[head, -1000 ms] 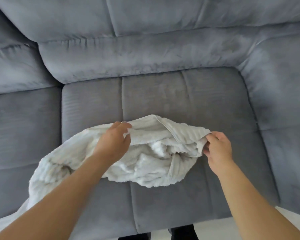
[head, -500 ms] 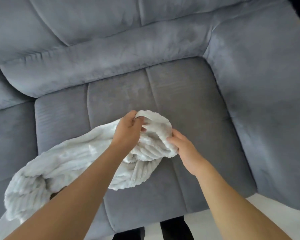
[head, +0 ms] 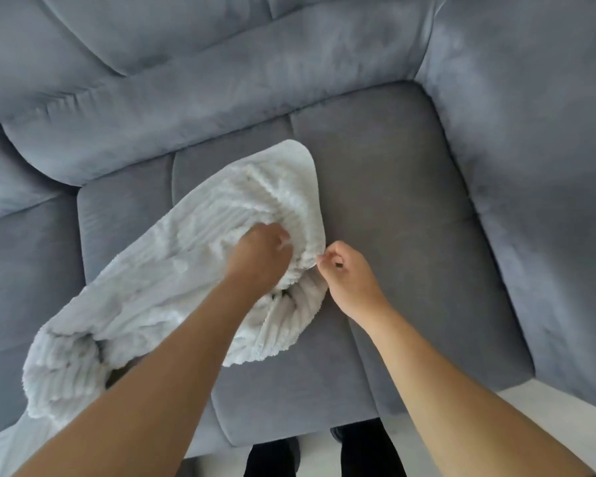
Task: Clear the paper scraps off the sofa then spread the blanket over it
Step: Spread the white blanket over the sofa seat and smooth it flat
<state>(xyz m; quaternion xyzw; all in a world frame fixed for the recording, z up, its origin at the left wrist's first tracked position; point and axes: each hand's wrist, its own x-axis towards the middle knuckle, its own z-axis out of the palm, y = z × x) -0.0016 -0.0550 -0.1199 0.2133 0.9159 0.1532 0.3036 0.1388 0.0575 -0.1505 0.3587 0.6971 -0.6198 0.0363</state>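
A white ribbed fleece blanket (head: 200,242) lies bunched on the seat cushion of the grey sofa (head: 410,208), trailing down over the front edge at the lower left. My left hand (head: 260,256) digs into the blanket's folds and grips them. My right hand (head: 346,270) pinches the blanket's right edge between thumb and fingers. One rounded corner of the blanket lies flat toward the backrest. No paper scraps show on the cushions.
The sofa's backrest (head: 221,80) runs across the top and a corner section (head: 530,166) rises on the right. Pale floor (head: 565,425) shows at the lower right, and dark feet (head: 358,449) stand at the sofa's front edge.
The blanket has been pushed further onto the seat, with a corner now laid flat toward the backrest. My left hand has sunk into the folds; my right hand has shifted to the edge.
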